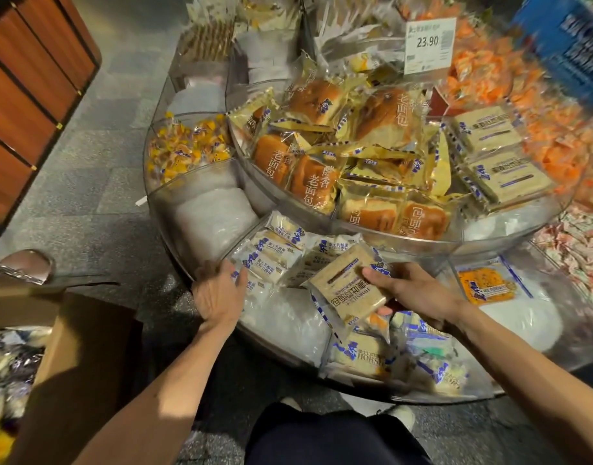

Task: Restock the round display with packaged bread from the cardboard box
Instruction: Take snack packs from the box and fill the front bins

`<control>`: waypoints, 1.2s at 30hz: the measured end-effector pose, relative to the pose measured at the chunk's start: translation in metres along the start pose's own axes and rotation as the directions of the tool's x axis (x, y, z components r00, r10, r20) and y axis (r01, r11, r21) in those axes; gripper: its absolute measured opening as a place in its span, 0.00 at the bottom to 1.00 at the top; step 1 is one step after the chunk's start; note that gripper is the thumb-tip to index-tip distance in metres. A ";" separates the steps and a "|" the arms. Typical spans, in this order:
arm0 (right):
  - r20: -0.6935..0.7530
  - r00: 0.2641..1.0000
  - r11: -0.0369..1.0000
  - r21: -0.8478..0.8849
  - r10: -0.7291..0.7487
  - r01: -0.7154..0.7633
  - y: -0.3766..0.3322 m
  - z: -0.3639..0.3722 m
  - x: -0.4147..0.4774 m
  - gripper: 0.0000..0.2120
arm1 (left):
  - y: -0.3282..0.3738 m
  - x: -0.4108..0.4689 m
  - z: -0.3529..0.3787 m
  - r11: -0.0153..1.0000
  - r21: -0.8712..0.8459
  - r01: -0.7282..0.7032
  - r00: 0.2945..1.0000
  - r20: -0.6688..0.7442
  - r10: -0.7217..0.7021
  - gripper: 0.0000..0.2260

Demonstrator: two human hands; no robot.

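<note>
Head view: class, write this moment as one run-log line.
right hand: holds sliced-bread packet | left hand: at round display rim | cardboard box: beside left arm

Brown cardboard box (87, 347) left of clear round tiered acrylic display (255, 189); plastic-wrapped golden buns (308, 182) in upper tier; white-wrapped bread packs (275, 253) in lower ring, front edge; white price card (429, 45) behind buns.

Underfoot runs a grey speckled stone-tile floor (97, 182), laid in large squares with thin dark joints. Off to the left stands a reddish-brown wood-panelled cabinet (26, 88), its boards split by black bands (small brass-coloured clips (59, 126) sit along its rounded corner). Warm yellowish light lies over it all.
</note>
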State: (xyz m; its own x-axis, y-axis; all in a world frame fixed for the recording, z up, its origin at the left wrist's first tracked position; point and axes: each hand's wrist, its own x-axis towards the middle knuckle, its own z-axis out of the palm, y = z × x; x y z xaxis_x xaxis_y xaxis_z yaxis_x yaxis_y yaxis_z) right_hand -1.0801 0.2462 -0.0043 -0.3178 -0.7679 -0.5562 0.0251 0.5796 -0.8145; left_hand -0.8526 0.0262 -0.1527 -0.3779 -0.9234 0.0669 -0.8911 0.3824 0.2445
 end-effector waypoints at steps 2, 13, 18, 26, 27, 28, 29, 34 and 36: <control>0.004 1.000 1.000 0.020 -0.005 0.005 0.001 0.001 -0.001 0.19 | -0.003 -0.002 0.003 0.998 0.055 -0.002 1.000 0.020 0.001 0.15; -0.015 1.000 1.000 -0.007 -0.021 0.021 0.001 -0.006 -0.002 0.21 | 0.090 0.005 -0.097 0.716 -0.693 -0.090 0.877 0.285 0.386 0.09; -0.076 0.994 0.994 -0.093 -0.072 0.065 -0.012 -0.024 -0.010 0.25 | 0.166 -0.002 -0.125 0.691 -0.715 -0.104 0.602 0.508 0.616 0.23; -0.154 0.978 0.989 -0.067 -0.142 0.133 -0.013 -0.084 -0.036 0.16 | 0.243 0.003 -0.139 0.703 -0.689 -0.175 0.478 0.565 0.672 0.19; -0.149 0.977 0.988 -0.049 -0.149 0.144 -0.010 -0.092 -0.039 0.14 | 0.252 0.001 -0.139 0.693 -0.706 -0.145 0.487 0.558 0.671 0.15; -0.149 0.977 0.988 -0.033 -0.155 0.152 -0.007 -0.099 -0.043 0.13 | 0.260 -0.001 -0.138 0.686 -0.714 -0.141 0.503 0.545 0.671 0.12; -0.150 0.976 0.987 -0.022 -0.159 0.157 -0.003 -0.106 -0.046 0.14 | 0.268 -0.003 -0.136 0.682 -0.715 -0.151 0.512 0.534 0.673 0.11; -0.114 0.984 0.990 0.035 -0.134 0.138 0.033 -0.149 -0.054 0.17 | 0.302 -0.018 -0.121 0.711 -0.695 -0.112 0.476 0.590 0.652 0.12; -0.110 0.989 0.988 0.105 -0.101 0.113 0.051 -0.174 -0.056 0.19 | 0.318 -0.022 -0.116 0.734 -0.678 -0.027 0.501 0.627 0.597 0.10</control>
State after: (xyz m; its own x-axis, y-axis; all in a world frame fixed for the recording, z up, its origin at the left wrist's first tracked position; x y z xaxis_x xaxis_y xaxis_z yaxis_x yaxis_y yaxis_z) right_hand -1.2260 0.3667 0.0139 -0.4212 -0.7879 -0.4492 0.0881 0.4574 -0.8849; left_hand -1.0990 0.1640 0.0364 -0.8788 -0.2136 -0.4267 -0.4737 0.2830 0.8340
